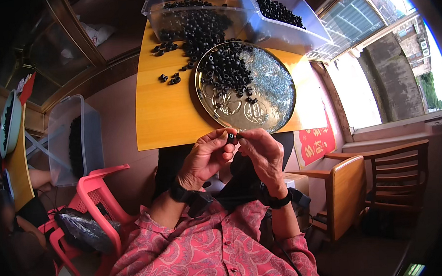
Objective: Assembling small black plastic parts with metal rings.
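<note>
From where I stand, the left hand (209,151) has thumb and finger clamped on a small black ring-shaped piece (231,136). The right hand (262,148) has its fingertips together just beside it; I can't tell what they grip. Beyond the fingers, loose black pieces (225,70) partly hide a round gold-coloured metal tray (237,118); farther off, a clear plastic bin (242,19) is cut off.

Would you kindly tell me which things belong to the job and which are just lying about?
Job, it seems: small black piece, left hand, right hand, heaped black pieces, round tray.

Apparently unrelated: red plastic chair, dark bag, wooden chair.
</note>
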`<state>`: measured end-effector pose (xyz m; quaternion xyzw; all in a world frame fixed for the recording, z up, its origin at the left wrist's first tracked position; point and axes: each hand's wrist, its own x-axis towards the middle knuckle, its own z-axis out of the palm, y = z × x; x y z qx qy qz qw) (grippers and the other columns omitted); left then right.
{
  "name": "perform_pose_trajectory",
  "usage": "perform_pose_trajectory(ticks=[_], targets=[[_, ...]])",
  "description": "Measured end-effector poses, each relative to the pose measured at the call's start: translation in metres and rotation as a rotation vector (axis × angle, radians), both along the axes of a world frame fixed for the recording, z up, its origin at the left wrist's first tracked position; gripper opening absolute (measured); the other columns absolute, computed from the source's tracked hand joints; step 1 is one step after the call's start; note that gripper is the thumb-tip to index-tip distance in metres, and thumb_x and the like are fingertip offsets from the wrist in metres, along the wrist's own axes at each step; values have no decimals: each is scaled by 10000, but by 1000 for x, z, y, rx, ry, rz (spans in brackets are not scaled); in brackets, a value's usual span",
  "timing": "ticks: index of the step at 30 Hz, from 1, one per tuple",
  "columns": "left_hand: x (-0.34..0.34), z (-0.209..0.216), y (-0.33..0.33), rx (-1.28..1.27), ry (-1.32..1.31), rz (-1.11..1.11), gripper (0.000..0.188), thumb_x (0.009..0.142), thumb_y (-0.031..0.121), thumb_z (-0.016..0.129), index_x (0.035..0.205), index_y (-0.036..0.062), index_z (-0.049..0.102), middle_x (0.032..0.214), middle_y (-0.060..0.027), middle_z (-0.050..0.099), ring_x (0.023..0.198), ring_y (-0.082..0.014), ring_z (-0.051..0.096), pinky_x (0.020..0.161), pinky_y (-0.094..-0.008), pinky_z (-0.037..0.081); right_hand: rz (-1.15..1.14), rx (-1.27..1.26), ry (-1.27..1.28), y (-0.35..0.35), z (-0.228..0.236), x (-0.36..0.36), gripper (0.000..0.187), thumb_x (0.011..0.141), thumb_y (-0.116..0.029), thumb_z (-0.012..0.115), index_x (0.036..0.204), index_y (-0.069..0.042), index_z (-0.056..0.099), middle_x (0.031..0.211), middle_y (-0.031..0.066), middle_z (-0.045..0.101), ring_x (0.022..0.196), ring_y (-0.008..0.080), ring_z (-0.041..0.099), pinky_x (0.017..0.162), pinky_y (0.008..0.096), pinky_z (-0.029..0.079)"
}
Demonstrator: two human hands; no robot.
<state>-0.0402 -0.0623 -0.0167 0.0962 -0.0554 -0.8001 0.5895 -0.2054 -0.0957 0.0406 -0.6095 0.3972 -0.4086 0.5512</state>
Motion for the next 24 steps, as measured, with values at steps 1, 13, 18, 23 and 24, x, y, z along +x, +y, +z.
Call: perform_pose_trajectory(ticks=[1,13,18,23,24], targets=[[-1,-1,0,-2,-19,8,267,976,104,589,1198,-42,603,908,-69,612,763,-110,556,663,-220,481,5,-50,35,0,0,-1,155,898,8,681,1051,25,663,971,45,660,804,87,656,720,220,536],[0,15,4,-3,-297,-8,235,978,162,610,1152,7,631,809,-41,656,691,-86,633,637,-201,536,1,222,-89,-1,3,-10,176,882,-13,711,1054,5,679,893,35,718,762,68,654,681,199,524],[2,16,4,-2,-326,-4,234,978,170,612,1151,15,637,798,-33,662,664,-86,632,638,-200,535,-26,150,-29,4,2,-4,161,900,-27,696,1055,10,676,880,26,706,757,64,645,673,200,526],[3,18,5,16,-329,-2,255,975,149,610,1177,-6,630,800,-54,644,665,-101,589,659,-216,505,-67,47,-5,7,-1,-1,150,918,3,657,1065,30,661,893,38,683,780,73,649,672,206,534],[3,17,5,18,-328,-2,255,975,149,610,1177,-6,630,800,-54,644,665,-101,589,659,-216,505,-66,49,-4,7,-3,-1,150,918,3,657,1065,30,661,893,38,683,780,73,649,672,206,534]])
